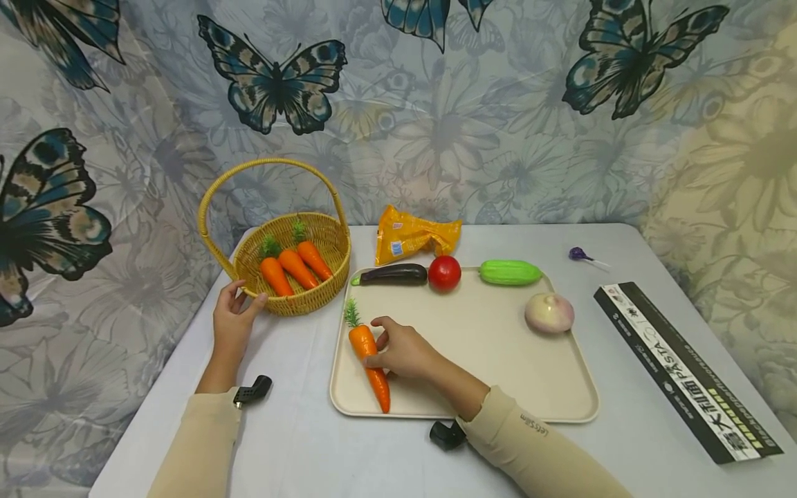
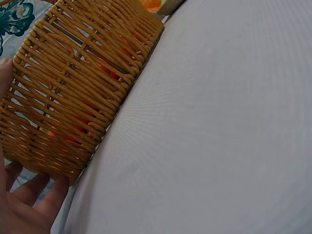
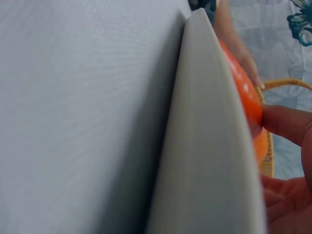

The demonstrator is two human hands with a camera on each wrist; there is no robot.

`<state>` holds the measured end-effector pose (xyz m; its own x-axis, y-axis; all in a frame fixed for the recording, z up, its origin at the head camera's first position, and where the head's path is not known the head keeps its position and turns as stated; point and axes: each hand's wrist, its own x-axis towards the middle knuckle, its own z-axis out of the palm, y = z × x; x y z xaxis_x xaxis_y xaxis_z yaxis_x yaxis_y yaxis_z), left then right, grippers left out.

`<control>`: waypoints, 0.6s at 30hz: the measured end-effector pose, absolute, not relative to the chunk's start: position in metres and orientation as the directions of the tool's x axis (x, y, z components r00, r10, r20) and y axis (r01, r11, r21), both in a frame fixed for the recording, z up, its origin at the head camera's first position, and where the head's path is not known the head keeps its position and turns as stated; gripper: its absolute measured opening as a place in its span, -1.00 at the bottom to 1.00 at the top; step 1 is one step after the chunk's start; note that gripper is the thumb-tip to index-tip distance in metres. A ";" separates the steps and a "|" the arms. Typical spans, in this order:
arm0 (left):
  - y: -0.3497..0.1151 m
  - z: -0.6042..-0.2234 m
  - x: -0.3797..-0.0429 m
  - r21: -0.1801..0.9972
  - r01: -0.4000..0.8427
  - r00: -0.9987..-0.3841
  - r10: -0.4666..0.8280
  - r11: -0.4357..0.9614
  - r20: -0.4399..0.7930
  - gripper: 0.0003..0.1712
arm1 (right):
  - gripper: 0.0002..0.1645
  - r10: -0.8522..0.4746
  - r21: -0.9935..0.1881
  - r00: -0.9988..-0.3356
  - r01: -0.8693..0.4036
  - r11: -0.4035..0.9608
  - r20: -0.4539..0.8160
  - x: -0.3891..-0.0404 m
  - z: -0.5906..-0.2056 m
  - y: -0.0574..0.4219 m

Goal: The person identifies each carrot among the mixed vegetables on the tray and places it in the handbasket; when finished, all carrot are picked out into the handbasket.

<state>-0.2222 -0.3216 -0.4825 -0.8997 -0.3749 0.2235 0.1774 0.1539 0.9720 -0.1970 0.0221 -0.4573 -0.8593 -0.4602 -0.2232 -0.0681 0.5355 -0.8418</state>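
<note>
On the left, a yellow wicker basket [image 1: 309, 302] with a tall handle holds three orange carrots [image 1: 297, 268] with green tops. My left hand [image 1: 234, 319] grips the basket's near left side, with its thumb at the rim. In the left wrist view its fingers [image 2: 53, 200] bear on the woven wall. Another carrot [image 1: 377, 382] lies slanted on the left of a cream tray [image 1: 473, 373]. My right hand [image 1: 407, 351] pinches this carrot mid-length, thumb laid across it. The right wrist view has the thumb against the carrot [image 3: 246, 95]; the contact of the other fingers is hidden.
Along the tray's far edge are an eggplant [image 1: 398, 274], a tomato [image 1: 445, 274] and a green gourd-like vegetable [image 1: 510, 272]. An onion [image 1: 549, 313] sits at its right. Beyond are an orange packet [image 1: 414, 234], a purple lollipop [image 1: 579, 254] and a long black pasta box [image 1: 685, 373].
</note>
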 end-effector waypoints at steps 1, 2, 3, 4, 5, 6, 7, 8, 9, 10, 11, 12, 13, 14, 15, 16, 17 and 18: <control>-0.322 -0.483 -0.222 0.972 0.175 -0.901 -0.373 0.158 0.222 -0.28 | -0.13 -0.463 -0.851 -0.857 -0.059 0.522 -0.225 -0.197 -0.458 0.022; -0.322 -0.483 -0.222 0.972 0.170 -0.902 -0.373 0.162 0.220 -0.28 | -0.15 -0.466 -0.859 -0.856 -0.053 0.510 -0.223 -0.196 -0.458 0.022; -0.322 -0.483 -0.223 0.972 0.163 -0.902 -0.373 0.167 0.216 -0.27 | -0.17 -0.468 -0.867 -0.856 -0.049 0.496 -0.219 -0.196 -0.458 0.023; -0.323 -0.484 -0.223 0.973 0.160 -0.903 -0.373 0.168 0.214 -0.27 | -0.19 -0.469 -0.874 -0.857 -0.046 0.485 -0.215 -0.195 -0.457 0.023; -0.323 -0.483 -0.223 0.972 0.157 -0.904 -0.372 0.172 0.212 -0.27 | -0.20 -0.472 -0.879 -0.856 -0.045 0.475 -0.211 -0.195 -0.457 0.024; -0.323 -0.483 -0.224 0.972 0.158 -0.904 -0.372 0.171 0.213 -0.27 | -0.22 -0.475 -0.881 -0.855 -0.047 0.471 -0.208 -0.195 -0.456 0.024; -0.323 -0.482 -0.224 0.972 0.159 -0.904 -0.372 0.171 0.213 -0.27 | -0.23 -0.478 -0.879 -0.854 -0.054 0.474 -0.206 -0.194 -0.455 0.024; -0.323 -0.481 -0.224 0.973 0.159 -0.904 -0.372 0.169 0.212 -0.26 | -0.24 -0.481 -0.872 -0.852 -0.064 0.485 -0.205 -0.194 -0.454 0.024; -0.323 -0.480 -0.224 0.973 0.160 -0.903 -0.373 0.168 0.213 -0.27 | -0.24 -0.483 -0.862 -0.851 -0.078 0.501 -0.204 -0.194 -0.453 0.024; -0.323 -0.479 -0.224 0.972 0.164 -0.903 -0.371 0.166 0.216 -0.27 | -0.25 -0.485 -0.848 -0.850 -0.093 0.521 -0.204 -0.194 -0.452 0.023; -0.322 -0.477 -0.224 0.972 0.165 -0.903 -0.371 0.166 0.217 -0.27 | -0.25 -0.486 -0.831 -0.849 -0.111 0.545 -0.206 -0.194 -0.452 0.023; -0.322 -0.477 -0.224 0.972 0.167 -0.903 -0.371 0.163 0.217 -0.27 | -0.25 -0.488 -0.812 -0.848 -0.129 0.570 -0.208 -0.194 -0.451 0.022; -0.321 -0.476 -0.224 0.973 0.166 -0.903 -0.372 0.161 0.215 -0.27 | -0.25 -0.489 -0.794 -0.846 -0.143 0.590 -0.211 -0.195 -0.451 0.021; -0.321 -0.476 -0.224 0.974 0.159 -0.903 -0.375 0.162 0.210 -0.27 | -0.26 -0.490 -0.781 -0.844 -0.149 0.606 -0.220 -0.194 -0.451 0.020; -0.320 -0.476 -0.223 0.975 0.154 -0.903 -0.377 0.162 0.205 -0.27 | -0.26 -0.492 -0.772 -0.841 -0.152 0.617 -0.228 -0.194 -0.451 0.020; -0.320 -0.477 -0.223 0.976 0.150 -0.903 -0.379 0.160 0.201 -0.27 | -0.27 -0.495 -0.766 -0.837 -0.155 0.624 -0.234 -0.193 -0.451 0.019; -0.319 -0.477 -0.222 0.976 0.148 -0.903 -0.381 0.158 0.199 -0.27 | -0.28 -0.501 -0.761 -0.831 -0.159 0.629 -0.240 -0.193 -0.452 0.019; -0.320 -0.479 -0.222 0.977 0.146 -0.903 -0.382 0.158 0.197 -0.27 | -0.30 -0.507 -0.761 -0.826 -0.161 0.629 -0.244 -0.192 -0.452 0.019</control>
<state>-0.2220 -0.3195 -0.4785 -0.9030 -0.3821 0.1965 0.1457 0.1580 0.9766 -0.1921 0.0188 -0.4518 -0.8263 -0.5074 -0.2445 -0.1610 0.6287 -0.7608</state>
